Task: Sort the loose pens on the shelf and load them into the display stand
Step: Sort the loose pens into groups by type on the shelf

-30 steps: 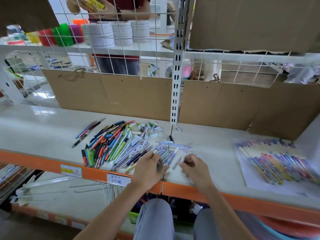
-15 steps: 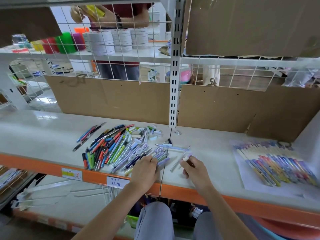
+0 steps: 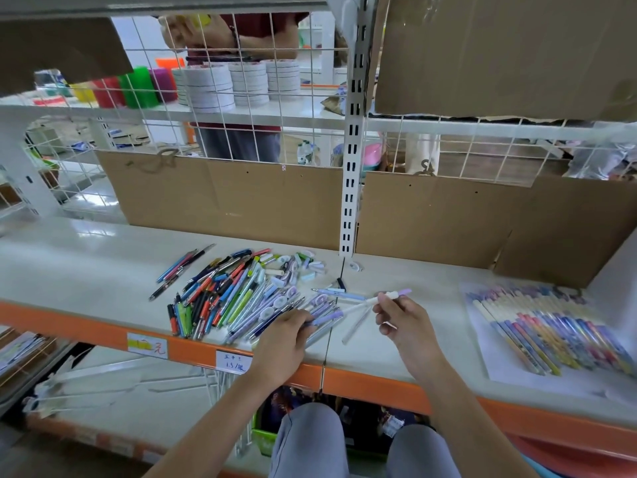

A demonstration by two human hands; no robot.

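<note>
A heap of loose pens (image 3: 227, 293) in many colours lies on the white shelf (image 3: 86, 267), with small caps at its far side. My left hand (image 3: 284, 334) rests at the heap's right edge, its fingers curled on a purple pen (image 3: 327, 317). My right hand (image 3: 401, 317) is lifted just above the shelf and pinches a white pen with a purple cap (image 3: 396, 294). Two pale pens (image 3: 356, 322) lie between my hands. A sorted row of pens (image 3: 548, 329) lies on a white sheet at the right. No display stand is in view.
Brown cardboard (image 3: 241, 198) backs the shelf behind a white slotted upright (image 3: 351, 167). A wire grid rises above it, with stacked tape rolls (image 3: 213, 88) and a person standing beyond. The orange shelf edge (image 3: 69, 326) carries price labels. My knees sit below it.
My right hand has lifted off the shelf with the purple-capped pen and moved right. My left hand stayed at the heap's edge. The camera tilted up a little.
</note>
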